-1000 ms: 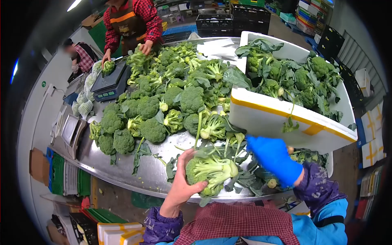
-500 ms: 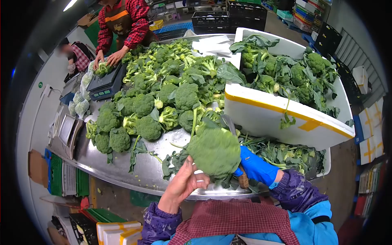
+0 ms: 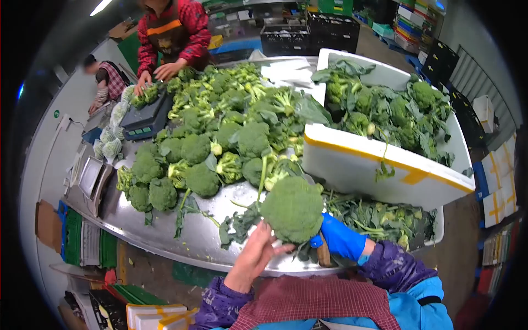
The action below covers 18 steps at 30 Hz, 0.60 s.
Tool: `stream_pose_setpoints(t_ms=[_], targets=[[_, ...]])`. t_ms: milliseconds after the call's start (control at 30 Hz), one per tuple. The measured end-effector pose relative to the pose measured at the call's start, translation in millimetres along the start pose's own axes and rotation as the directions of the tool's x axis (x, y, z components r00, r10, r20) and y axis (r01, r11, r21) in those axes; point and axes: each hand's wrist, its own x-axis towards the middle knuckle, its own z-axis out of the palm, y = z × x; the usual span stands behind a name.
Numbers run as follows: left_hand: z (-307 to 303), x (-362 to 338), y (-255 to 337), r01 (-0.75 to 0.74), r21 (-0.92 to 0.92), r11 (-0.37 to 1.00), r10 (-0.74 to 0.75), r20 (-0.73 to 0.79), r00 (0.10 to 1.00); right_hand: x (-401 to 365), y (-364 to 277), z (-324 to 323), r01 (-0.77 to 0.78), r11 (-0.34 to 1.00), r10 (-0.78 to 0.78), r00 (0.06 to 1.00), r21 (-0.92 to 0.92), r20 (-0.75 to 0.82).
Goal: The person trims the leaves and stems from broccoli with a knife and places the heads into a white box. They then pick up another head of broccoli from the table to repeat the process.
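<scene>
A large broccoli head (image 3: 291, 209) is over the near edge of the metal table, crown toward me. My bare left hand (image 3: 256, 256) is at its lower left side, thumb and fingers on its edge, some fingertips hidden beneath the crown. In a blue glove, my right hand (image 3: 344, 236) is closed around the wooden handle of a knife (image 3: 323, 254), close against the broccoli's right side. Most of the blade is hidden behind the crown. Cut leaves (image 3: 239, 228) lie left of the broccoli.
Broccoli heads (image 3: 201, 179) are heaped across the metal table (image 3: 137, 220). A white foam box (image 3: 379, 173) of leafy broccoli stands at right, above a bin of trimmed leaves (image 3: 374, 217). Across the table, a person in red-checked sleeves (image 3: 192, 33) handles broccoli on a scale (image 3: 143, 124).
The broccoli has turned slightly and its crown is sharper now. My left hand has moved right and down against it; the knife handle has shifted slightly left. The view has tilted a little.
</scene>
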Motion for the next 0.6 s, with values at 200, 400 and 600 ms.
stream_pose_setpoints(t_ms=[200,400,600], targets=[[-10,8,-9,0.041,-0.185,0.982,-0.041,0.009,0.999,-13,-9,23,0.215,0.839,-0.326,0.934,-0.499,-0.146],[-25,24,5,0.033,-0.403,0.914,-0.028,0.018,0.999,-29,-32,7,0.619,0.323,-0.514,0.750,-0.716,0.417],[-6,23,66,-0.328,0.277,0.903,0.351,-0.039,0.935,-78,-77,-5,0.465,-0.144,-0.046,0.879,-0.873,0.475]])
